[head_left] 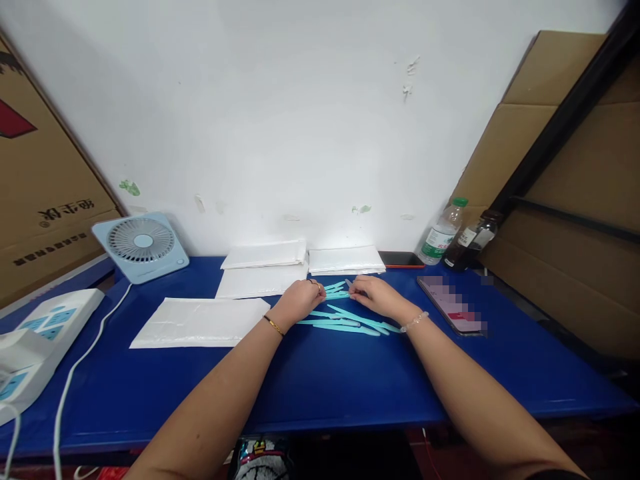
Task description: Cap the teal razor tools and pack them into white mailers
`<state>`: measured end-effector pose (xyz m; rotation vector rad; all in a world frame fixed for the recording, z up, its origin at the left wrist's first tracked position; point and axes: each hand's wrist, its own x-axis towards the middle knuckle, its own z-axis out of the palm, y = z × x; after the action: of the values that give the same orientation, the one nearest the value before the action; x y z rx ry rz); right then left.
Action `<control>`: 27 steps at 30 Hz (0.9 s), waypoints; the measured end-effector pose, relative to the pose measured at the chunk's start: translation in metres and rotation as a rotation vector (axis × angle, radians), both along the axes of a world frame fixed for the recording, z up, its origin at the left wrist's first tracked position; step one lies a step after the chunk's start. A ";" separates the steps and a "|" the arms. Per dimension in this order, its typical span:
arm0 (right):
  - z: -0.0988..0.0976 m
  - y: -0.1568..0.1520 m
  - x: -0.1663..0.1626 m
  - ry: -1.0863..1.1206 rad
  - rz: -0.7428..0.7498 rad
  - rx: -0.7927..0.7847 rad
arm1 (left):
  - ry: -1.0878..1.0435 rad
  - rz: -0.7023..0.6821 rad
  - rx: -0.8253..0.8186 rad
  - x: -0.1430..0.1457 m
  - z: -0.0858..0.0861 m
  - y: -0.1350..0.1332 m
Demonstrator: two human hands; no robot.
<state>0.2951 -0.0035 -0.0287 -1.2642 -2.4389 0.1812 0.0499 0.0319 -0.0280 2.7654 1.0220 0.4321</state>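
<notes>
My left hand [300, 300] is closed in a pinch at one end of a slim turquoise stick [338, 295], which looks like an eyebrow razor. At its other end is my right hand [379, 297], also pinched, with a pale translucent tip [349, 283] showing by its fingers. Just beyond the fingertips lie a few similar turquoise sticks [334, 288]. Nearer to me, several more turquoise sticks [345, 327] are spread in a loose, overlapping pile on the blue table between my wrists. What exactly the fingers enclose is partly hidden.
White padded envelopes [200, 323] lie left of the sticks, with further white packets [347, 260] along the wall. A blue fan [145, 243] and a power strip [55, 340] stand left. To the right are a phone [450, 307], a water bottle [441, 237] and a dark bottle [470, 243].
</notes>
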 end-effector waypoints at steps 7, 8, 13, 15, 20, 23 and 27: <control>-0.003 0.007 0.028 0.090 -0.166 -0.040 | 0.014 0.135 0.145 -0.008 -0.003 0.009; -0.002 0.007 0.030 0.111 -0.180 -0.044 | -0.014 0.126 0.133 -0.008 -0.003 0.008; 0.010 -0.002 0.037 0.236 -0.239 -0.088 | -0.116 -0.144 -0.039 0.004 -0.002 -0.007; 0.017 -0.009 0.040 0.246 -0.257 -0.133 | -0.072 -0.236 -0.066 0.011 -0.003 -0.014; 0.032 -0.026 0.047 0.152 -0.141 -0.557 | -0.021 -0.206 -0.057 0.017 -0.008 -0.017; 0.028 -0.027 0.048 0.051 -0.069 -0.730 | -0.037 -0.166 -0.055 0.016 -0.008 -0.016; 0.018 -0.022 0.048 -0.010 -0.080 -0.693 | -0.059 -0.100 -0.071 0.015 -0.003 -0.017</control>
<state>0.3429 -0.0255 -0.0108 -1.6160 -2.4041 1.0687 0.0644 0.0151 -0.0310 2.7094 0.8648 0.4511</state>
